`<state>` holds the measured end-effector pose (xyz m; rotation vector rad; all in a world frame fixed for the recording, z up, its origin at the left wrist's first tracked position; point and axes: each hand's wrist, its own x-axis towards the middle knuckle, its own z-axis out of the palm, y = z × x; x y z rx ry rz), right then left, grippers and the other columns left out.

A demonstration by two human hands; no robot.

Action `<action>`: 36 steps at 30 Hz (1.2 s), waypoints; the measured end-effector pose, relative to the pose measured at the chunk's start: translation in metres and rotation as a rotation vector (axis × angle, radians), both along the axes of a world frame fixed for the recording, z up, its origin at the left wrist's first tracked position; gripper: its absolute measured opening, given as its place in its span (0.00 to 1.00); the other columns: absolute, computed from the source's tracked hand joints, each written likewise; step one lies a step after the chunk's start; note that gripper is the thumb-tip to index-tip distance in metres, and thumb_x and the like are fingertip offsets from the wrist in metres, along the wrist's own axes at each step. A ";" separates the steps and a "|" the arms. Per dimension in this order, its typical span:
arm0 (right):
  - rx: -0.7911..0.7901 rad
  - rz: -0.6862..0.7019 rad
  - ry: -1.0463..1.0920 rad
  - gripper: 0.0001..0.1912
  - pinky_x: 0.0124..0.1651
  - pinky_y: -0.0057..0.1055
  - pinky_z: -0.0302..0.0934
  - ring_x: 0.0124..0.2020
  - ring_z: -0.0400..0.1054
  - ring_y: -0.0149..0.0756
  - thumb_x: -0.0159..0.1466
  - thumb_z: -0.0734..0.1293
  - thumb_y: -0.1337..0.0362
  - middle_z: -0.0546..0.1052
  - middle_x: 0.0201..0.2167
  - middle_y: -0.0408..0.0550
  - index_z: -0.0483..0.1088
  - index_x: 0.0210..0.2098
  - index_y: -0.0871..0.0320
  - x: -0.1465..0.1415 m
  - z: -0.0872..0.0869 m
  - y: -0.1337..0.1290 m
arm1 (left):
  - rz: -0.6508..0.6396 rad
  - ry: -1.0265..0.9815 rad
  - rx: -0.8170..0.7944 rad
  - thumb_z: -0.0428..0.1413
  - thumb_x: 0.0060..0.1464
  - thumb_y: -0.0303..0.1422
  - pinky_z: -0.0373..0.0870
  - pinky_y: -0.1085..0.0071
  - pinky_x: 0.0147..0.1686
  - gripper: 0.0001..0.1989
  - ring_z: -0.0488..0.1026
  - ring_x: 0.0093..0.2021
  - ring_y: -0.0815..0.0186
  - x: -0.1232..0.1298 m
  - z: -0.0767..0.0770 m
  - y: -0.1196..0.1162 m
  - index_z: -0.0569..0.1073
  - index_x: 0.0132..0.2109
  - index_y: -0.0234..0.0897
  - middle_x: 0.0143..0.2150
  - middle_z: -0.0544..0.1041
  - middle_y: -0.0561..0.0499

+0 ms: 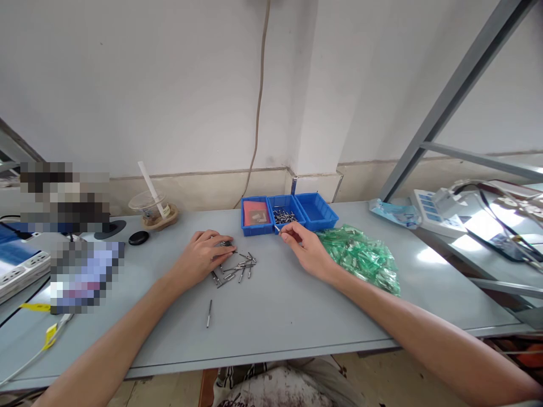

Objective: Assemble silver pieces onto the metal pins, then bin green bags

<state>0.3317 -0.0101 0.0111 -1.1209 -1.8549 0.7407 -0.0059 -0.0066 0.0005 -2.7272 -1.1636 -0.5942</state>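
Several small metal pins that look like blind rivets (241,268) lie in a loose pile on the grey table. My left hand (207,251) rests at the pile's left side, its fingers curled over some rivets that show between them. Nearer the table's front edge, a single rivet (209,314) lies apart. My right hand (307,249) pinches one rivet (277,229) between thumb and fingertips, at the front of the middle blue bin (286,199). More rivets (283,215) lie inside that bin.
The left blue bin (257,230) holds a pinkish-red packet (254,212); a third blue bin (316,209) adjoins on the right. A crumpled green plastic bag (360,257) lies beside my right forearm. A clear cup (148,203), a black round lid (138,238) and power strips (439,212) are farther out.
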 end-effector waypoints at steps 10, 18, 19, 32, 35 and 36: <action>0.003 0.000 0.019 0.12 0.45 0.34 0.61 0.40 0.68 0.38 0.76 0.58 0.57 0.75 0.38 0.45 0.72 0.45 0.53 0.001 0.001 0.001 | -0.005 -0.029 0.012 0.52 0.73 0.38 0.65 0.55 0.55 0.15 0.72 0.56 0.55 0.000 -0.002 0.000 0.80 0.58 0.50 0.59 0.80 0.50; 0.046 -0.054 0.040 0.06 0.40 0.33 0.61 0.39 0.67 0.37 0.72 0.64 0.59 0.75 0.39 0.44 0.70 0.44 0.53 0.001 0.003 0.000 | -0.014 -0.103 -0.035 0.54 0.72 0.39 0.66 0.56 0.57 0.12 0.73 0.57 0.57 0.002 -0.003 0.000 0.81 0.54 0.47 0.59 0.79 0.49; 0.059 -0.054 0.041 0.05 0.40 0.33 0.61 0.38 0.67 0.37 0.72 0.65 0.60 0.75 0.39 0.44 0.70 0.44 0.53 0.001 0.004 -0.001 | -0.014 -0.118 -0.037 0.54 0.72 0.40 0.67 0.56 0.58 0.12 0.73 0.57 0.57 0.002 -0.003 0.000 0.81 0.54 0.47 0.59 0.79 0.49; -0.062 -0.026 0.062 0.15 0.35 0.32 0.59 0.32 0.63 0.36 0.74 0.61 0.52 0.70 0.30 0.42 0.69 0.37 0.54 0.000 0.007 -0.002 | -0.024 -0.172 -0.079 0.53 0.72 0.37 0.71 0.57 0.54 0.13 0.71 0.54 0.56 0.011 0.006 -0.013 0.80 0.55 0.46 0.55 0.77 0.46; -0.139 -0.024 0.124 0.17 0.34 0.31 0.59 0.29 0.63 0.34 0.75 0.59 0.51 0.68 0.28 0.41 0.70 0.36 0.54 0.001 0.004 0.003 | -0.041 -0.161 -0.089 0.53 0.72 0.36 0.70 0.56 0.55 0.12 0.71 0.54 0.56 0.014 0.008 -0.016 0.80 0.53 0.45 0.54 0.77 0.46; -0.151 -0.020 0.144 0.18 0.34 0.31 0.60 0.29 0.63 0.34 0.75 0.59 0.50 0.67 0.27 0.41 0.70 0.36 0.54 0.002 0.003 0.004 | -0.044 -0.157 -0.092 0.53 0.71 0.36 0.69 0.56 0.55 0.12 0.71 0.54 0.56 0.015 0.008 -0.017 0.80 0.53 0.44 0.54 0.77 0.46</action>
